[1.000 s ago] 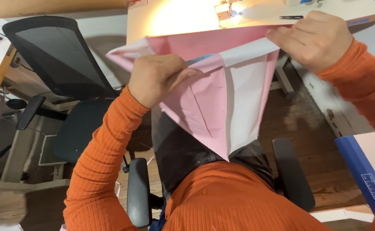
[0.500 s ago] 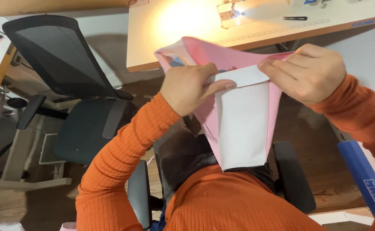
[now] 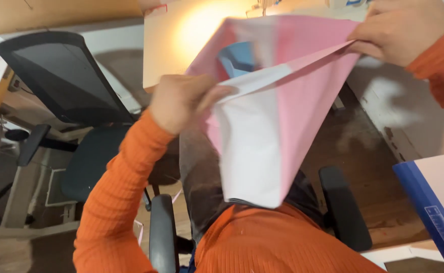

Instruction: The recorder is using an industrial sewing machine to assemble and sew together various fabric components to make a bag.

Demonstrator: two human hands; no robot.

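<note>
The person sits on a chair and holds a pink and white piece of thin fabric up in the air between the two hands, above the lap and near to the wooden bench on the far side. The left hand grips the fabric at its left upper edge; its fingers are closed together on a white folded strip of the cloth, with the thumb pressed on it. The right hand is higher and more to the right, at the far right corner of the fabric, and its fingers are also clamped on the edge of the cloth. Between the two hands the upper edge is pulled tight in a slanting line, and the rest of the fabric hangs down to a blunt lower end just above the orange ribbed sweater. A light blue part shows inside the fold at the top. Both sleeves are orange. On the left stands a black mesh office chair, apart from the person. Black armrests of the person's own seat are on both sides of the body. At the right edge lies a blue and white flat board. The floor under the bench is dark wood
</note>
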